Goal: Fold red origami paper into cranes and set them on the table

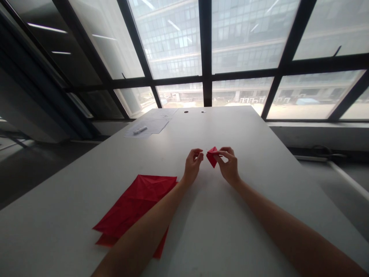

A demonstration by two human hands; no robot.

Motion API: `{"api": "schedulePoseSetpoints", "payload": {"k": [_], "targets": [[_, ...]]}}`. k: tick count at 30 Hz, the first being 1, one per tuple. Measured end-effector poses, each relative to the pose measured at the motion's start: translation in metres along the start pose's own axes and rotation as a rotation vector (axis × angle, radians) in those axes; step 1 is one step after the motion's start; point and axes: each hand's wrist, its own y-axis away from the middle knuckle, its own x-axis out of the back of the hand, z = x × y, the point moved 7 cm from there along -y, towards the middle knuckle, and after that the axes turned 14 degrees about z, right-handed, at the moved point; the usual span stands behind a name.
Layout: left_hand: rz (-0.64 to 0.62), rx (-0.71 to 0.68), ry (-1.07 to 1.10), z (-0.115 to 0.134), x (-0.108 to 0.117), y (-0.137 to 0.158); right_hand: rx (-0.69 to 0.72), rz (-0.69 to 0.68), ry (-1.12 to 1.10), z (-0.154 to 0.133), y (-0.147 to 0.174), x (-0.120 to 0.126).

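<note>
Red folded paper (212, 157) in right hand (229, 166), mid-table, far from edges.

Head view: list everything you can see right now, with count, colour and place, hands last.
folded paper piece: 1, red, held above the table's middle, pinched in the right hand
paper sheets: a stack, exact count unclear, red, flat on the table at near left, partly under the left forearm
printed sheets: a few, white, far left corner of the table
small object: 1, white, lying on the printed sheets; too small to identify
table: 1, white, fills the foreground; two round holes near its far edge
windows: large panes, dark frames, behind the table
left hand: 1, fingers curled, just left of the folded paper piece, contact unclear
right hand: 1, gripping the folded paper piece
</note>
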Motion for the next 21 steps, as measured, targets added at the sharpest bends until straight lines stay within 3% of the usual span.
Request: {"api": "schedulePoseSetpoints", "payload": {"k": [4,8,17,21], "targets": [[-0.081,0.015,0.005,-0.001,-0.006,0.002,0.06,-0.017,0.024,-0.007,0.001,-0.001],[-0.046,0.01,0.011,0.003,-0.004,0.002,0.066,-0.05,0.013,-0.012,0.003,-0.004],[-0.026,0.044,0.003,-0.007,-0.002,0.0,-0.101,-0.143,-0.058,0.0,0.006,-0.01],[0.013,0.124,0.091,-0.013,0.003,-0.003,-0.187,-0.155,-0.151,0.004,0.006,-0.012]]}}
